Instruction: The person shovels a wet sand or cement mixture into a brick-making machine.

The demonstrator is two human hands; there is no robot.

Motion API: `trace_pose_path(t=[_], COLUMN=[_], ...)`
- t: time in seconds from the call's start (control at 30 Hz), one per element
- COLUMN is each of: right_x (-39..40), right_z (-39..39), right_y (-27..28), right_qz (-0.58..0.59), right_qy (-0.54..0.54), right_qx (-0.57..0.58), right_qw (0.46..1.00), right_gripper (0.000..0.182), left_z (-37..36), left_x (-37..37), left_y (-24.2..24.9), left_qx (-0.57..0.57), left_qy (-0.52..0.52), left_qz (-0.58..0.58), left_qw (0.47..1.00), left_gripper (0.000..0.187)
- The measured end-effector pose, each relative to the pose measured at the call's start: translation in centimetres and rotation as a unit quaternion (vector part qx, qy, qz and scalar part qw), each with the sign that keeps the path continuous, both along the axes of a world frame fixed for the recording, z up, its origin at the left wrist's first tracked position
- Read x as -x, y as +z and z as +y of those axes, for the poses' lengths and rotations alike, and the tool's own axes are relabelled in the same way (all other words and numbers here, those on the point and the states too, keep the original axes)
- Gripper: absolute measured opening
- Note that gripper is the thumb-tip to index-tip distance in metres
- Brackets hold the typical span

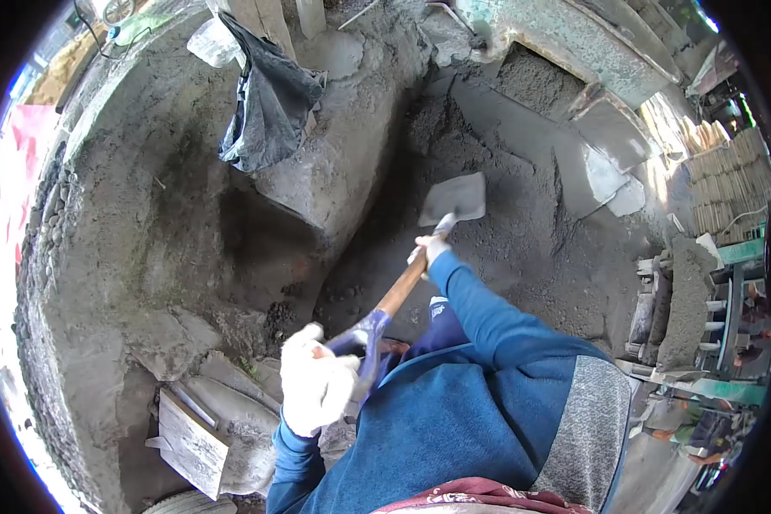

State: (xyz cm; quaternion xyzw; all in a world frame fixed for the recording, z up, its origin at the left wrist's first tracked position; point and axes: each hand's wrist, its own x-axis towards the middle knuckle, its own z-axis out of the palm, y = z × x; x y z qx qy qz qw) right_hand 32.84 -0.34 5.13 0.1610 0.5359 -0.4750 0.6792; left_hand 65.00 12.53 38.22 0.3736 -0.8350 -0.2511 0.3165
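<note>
A shovel lies diagonally in front of me, its square metal blade (456, 199) flat over the dark sandy material. My right hand (432, 249), in a pale glove, is wrapped round the lower end of its wooden shaft (401, 289), close to the blade. At the upper end is a purple-blue D-shaped handle (370, 336). My left hand (319, 383), in a white glove, is closed at this handle, its fingers curled and partly covering the grip. Dark grey sandy material (522, 248) spreads around and beyond the blade.
A rough concrete wall (120, 257) curves along the left, with a dark plastic sack (270, 107) hanging over a ledge. A greenish metal trough (565, 38) stands at the back. Wooden boxes (193, 441) sit at lower left. Bundled sticks (732, 180) and a green frame (728, 390) stand on the right.
</note>
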Motion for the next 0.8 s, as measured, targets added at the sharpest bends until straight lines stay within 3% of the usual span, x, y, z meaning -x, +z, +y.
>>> trace_pose_path(t=[0.07,0.1,0.17,0.2,0.27,0.33,0.37,0.4,0.43,0.47,0.5,0.53,0.57,0.6,0.67,0.7,0.77,0.8], right_x=[2.1,3.1,3.4,3.3,2.6,2.0,0.7,-1.0,-2.2,-4.1,-5.7,-6.3,-8.0,-8.3,-6.9,-4.8,3.4,7.8], right_z=[-3.5,-4.7,-5.7,-6.1,-7.1,-7.5,-7.7,-7.1,-5.0,-2.2,-0.6,2.1,5.7,5.4,-0.9,-4.5,-15.7,-22.1], right_y=[-0.2,-1.2,-1.3,-1.4,-2.2,-8.1,-10.7,-13.4,-19.1,-23.3,-23.6,-23.6,-29.0,-23.9,-20.1,-22.0,-33.4,-36.0], right_qz=[0.024,0.015,-0.034,-0.059,-0.07,-0.075,-0.053,-0.032,-0.054,-0.061,-0.061,-0.108,-0.125,-0.167,-0.081,-0.062,-0.098,-0.117], right_qy=[-0.064,-0.083,-0.103,-0.112,-0.099,-0.034,-0.027,-0.017,0.078,0.123,0.197,0.241,0.244,0.187,0.29,0.31,0.296,0.257], right_qx=[0.016,0.046,0.073,0.083,0.045,0.054,-0.02,-0.096,-0.062,-0.053,-0.212,-0.183,-0.26,-0.245,-0.332,-0.323,-0.189,-0.144], right_qw=[0.998,0.995,0.991,0.988,0.992,0.995,0.998,0.995,0.994,0.989,0.955,0.947,0.926,0.936,0.894,0.892,0.931,0.949], right_gripper=[0.01,0.01,0.01,0.01,0.011,0.012,0.014,0.018,0.023,0.03,0.036,0.036,0.017,0.035,0.037,0.037,0.04,0.042], left_z=[-1.0,-1.3,-1.8,-1.4,-0.5,1.1,4.5,6.4,6.7,7.1,7.3,6.0,3.3,0.2,-6.4,-10.0,-16.1,-18.9], left_x=[0.4,0.7,1.3,-0.5,-0.6,0.3,-2.2,-0.8,2.1,4.8,7.7,10.0,12.1,14.1,17.7,19.6,22.7,24.1], left_y=[-2.4,-4.7,-9.1,-12.7,-18.1,-20.9,-25.9,-26.5,-27.1,-24.8,-22.3,-21.8,-22.5,-23.9,-27.9,-29.9,-33.9,-35.3], left_qx=[-0.093,-0.197,-0.341,-0.457,-0.489,-0.482,-0.532,-0.519,-0.486,-0.459,-0.431,-0.412,-0.402,-0.394,-0.386,-0.386,-0.379,-0.371], left_qy=[0.187,0.262,0.425,0.366,0.379,0.401,0.365,0.47,0.558,0.612,0.663,0.7,0.717,0.724,0.719,0.71,0.694,0.695], left_qz=[0.031,0.107,0.325,0.384,0.447,0.435,0.408,0.474,0.532,0.506,0.476,0.448,0.433,0.428,0.431,0.436,0.448,0.45], left_qw=[0.977,0.939,0.773,0.714,0.646,0.646,0.646,0.534,0.411,0.399,0.385,0.375,0.37,0.372,0.385,0.397,0.417,0.421], left_gripper=[0.026,0.027,0.028,0.027,0.028,0.028,0.029,0.038,0.049,0.054,0.059,0.054,0.05,0.045,0.037,0.033,0.028,0.026])
